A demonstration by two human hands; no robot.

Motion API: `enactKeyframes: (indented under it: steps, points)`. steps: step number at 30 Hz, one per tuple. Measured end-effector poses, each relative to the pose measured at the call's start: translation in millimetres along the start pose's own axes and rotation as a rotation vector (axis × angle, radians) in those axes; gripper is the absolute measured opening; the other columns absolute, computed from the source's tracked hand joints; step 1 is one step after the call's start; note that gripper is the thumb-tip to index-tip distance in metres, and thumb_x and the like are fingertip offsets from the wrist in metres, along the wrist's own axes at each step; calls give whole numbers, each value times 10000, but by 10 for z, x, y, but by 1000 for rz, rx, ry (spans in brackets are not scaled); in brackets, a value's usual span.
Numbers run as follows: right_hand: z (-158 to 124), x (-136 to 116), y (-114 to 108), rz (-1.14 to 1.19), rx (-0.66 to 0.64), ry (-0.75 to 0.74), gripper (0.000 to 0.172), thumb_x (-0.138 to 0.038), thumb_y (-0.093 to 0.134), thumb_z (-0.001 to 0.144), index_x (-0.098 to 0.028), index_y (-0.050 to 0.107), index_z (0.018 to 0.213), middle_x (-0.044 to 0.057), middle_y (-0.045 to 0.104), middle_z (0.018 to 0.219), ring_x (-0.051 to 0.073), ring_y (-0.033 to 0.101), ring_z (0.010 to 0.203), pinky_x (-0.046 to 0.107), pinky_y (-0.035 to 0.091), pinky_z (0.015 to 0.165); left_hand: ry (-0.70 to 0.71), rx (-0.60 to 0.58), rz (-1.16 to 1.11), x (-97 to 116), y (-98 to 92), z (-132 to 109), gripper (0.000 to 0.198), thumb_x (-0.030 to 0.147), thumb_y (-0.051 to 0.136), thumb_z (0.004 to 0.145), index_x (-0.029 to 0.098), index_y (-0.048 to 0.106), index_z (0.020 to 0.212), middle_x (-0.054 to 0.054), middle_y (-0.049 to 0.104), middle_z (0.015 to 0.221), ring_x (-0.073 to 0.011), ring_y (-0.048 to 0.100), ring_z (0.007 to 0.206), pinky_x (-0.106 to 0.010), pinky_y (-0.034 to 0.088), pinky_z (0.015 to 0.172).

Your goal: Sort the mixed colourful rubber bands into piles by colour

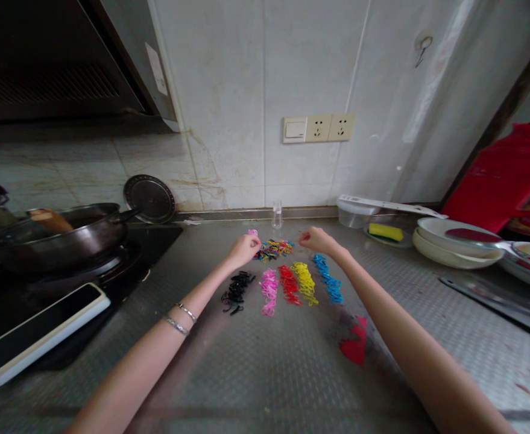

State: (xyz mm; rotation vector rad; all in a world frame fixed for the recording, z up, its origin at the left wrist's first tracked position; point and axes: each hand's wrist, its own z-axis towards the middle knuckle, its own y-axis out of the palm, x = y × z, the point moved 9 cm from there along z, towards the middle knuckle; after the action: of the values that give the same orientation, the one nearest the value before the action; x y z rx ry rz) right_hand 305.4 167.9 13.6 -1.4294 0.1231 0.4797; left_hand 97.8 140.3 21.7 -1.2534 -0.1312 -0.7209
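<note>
Small elastic bands lie on the metal counter in separate groups: black (238, 292), pink (269, 292), red (289, 284), yellow (305, 283) and blue (328, 278). Behind them is a mixed-colour pile (274, 249). My left hand (245, 248) is closed in a pinch at the pile's left edge, with a pink band showing at its fingertips. My right hand (316, 240) is pinched closed to the right of the pile, above the blue group; what it holds, if anything, is too small to make out.
A small clear bottle (277, 215) stands by the wall. At left are a pan (75, 232) on the stove and a white-edged device (43, 331). Bowls (454, 250), a yellow sponge (385, 232), a cleaver (500, 304) and a red flask (500, 175) stand right. A red-printed bag (355, 342) lies nearer.
</note>
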Motion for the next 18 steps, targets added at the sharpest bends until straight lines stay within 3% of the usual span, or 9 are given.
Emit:
enactKeyframes:
  steps: [3,7,12,18]
  points:
    - [-38,71,41,-92,40,96,229,-241,504,681,-181,693,796,58,674,771,159,606,721,184,368,543,102,-28,-78,477,141,-48,213,270,500,739,129,655,782,-6,558,547,-99,471,504,-203,301,492]
    - [-76,-45,219,-88,-8,24,264,-285,504,714,-205,683,890,65,672,842,170,600,791,194,388,598,167,-125,-93,897,430,-119,184,237,514,705,143,668,741,-11,579,545,-103,486,505,-205,308,489]
    - [-113,-203,338,-133,-18,-109,303,-271,538,722,-209,649,997,83,640,918,188,549,905,228,387,756,155,-158,-71,992,677,-124,186,217,526,683,152,687,749,-33,620,580,-116,519,526,-213,335,509]
    - [-180,-193,318,-163,40,-18,300,-345,480,790,-211,642,1004,115,589,987,229,479,992,257,400,749,191,-202,-101,981,774,-119,222,218,517,677,161,710,771,-38,640,612,-124,514,537,-223,340,525]
